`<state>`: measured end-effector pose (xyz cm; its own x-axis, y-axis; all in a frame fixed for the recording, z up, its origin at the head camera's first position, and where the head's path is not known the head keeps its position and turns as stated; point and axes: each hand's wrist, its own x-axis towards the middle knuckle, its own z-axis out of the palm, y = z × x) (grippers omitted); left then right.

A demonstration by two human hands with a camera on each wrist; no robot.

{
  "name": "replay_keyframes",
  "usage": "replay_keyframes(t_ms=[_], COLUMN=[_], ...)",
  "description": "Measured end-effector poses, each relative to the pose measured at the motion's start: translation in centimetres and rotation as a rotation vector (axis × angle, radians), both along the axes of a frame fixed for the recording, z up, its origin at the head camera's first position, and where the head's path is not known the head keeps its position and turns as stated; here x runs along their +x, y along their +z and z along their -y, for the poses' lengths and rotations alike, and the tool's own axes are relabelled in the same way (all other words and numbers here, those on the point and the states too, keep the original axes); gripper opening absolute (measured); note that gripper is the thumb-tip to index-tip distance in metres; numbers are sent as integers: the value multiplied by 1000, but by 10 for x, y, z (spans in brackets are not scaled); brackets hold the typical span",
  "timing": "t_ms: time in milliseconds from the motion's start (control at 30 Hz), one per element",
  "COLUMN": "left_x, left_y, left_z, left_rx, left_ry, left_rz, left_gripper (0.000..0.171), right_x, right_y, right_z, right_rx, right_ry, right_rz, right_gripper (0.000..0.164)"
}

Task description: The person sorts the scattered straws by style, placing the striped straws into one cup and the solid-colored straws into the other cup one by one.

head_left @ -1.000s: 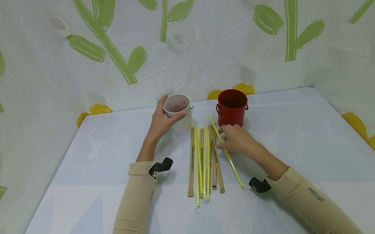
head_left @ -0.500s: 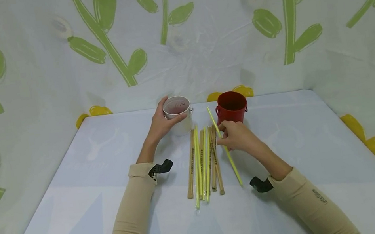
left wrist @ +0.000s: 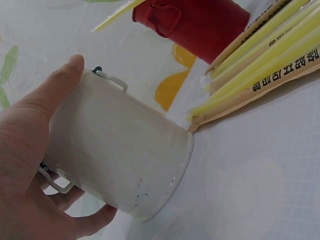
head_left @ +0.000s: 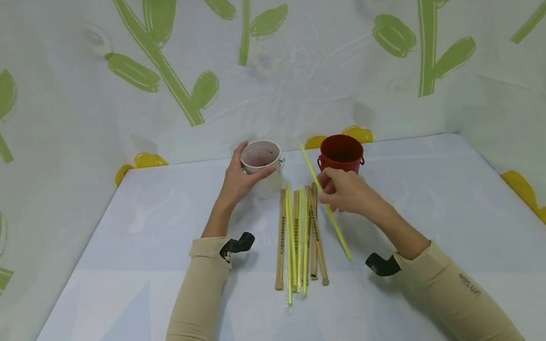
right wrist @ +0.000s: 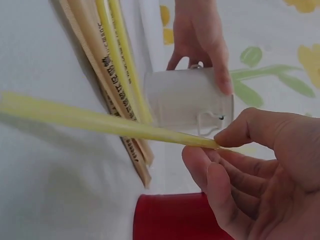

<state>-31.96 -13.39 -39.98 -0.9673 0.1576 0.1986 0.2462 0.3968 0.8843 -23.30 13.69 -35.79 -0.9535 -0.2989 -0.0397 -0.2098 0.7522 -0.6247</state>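
Observation:
My left hand point(head_left: 240, 182) grips the white bucket point(left wrist: 120, 140) around its upper side, thumb toward the near side. The bucket stands on the table at the far left of the straws. My right hand point(head_left: 346, 189) pinches one yellow straw point(right wrist: 90, 120) between thumb and fingers, raised off the table and slanted. Behind that hand is a red bucket point(head_left: 350, 165), its near wall partly hidden. Between the arms lies a loose row of clear-wrapped yellow straws point(head_left: 291, 243) and straws in printed brown paper sleeves point(head_left: 279, 251), pointing toward the buckets.
The pale table point(head_left: 114, 309) has a printed pattern and ends just behind both buckets. A wall cloth point(head_left: 311, 72) with green stems and yellow flowers hangs at the back and sides. Black wrist cameras point(head_left: 383, 264) jut inward from both sleeves.
My right hand has moved up and a little farther away, lifting the yellow straw clear of the row. My left hand keeps its hold on the white bucket.

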Motion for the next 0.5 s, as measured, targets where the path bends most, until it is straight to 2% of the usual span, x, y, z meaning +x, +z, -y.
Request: replay_keyframes(t_ms=[233,500], left_x=[-2,-2], left_y=[-1,-1], left_z=[0,-1], left_rx=[-4,-2], left_ry=[7,0], left_rz=[-26,-12], left_gripper=[102,99], right_x=[-7,-15], right_y=[12,21], right_z=[2,4], right_rx=[-45,-60], right_ry=[40,23], right_rz=[-125,-297], right_gripper=[35,29])
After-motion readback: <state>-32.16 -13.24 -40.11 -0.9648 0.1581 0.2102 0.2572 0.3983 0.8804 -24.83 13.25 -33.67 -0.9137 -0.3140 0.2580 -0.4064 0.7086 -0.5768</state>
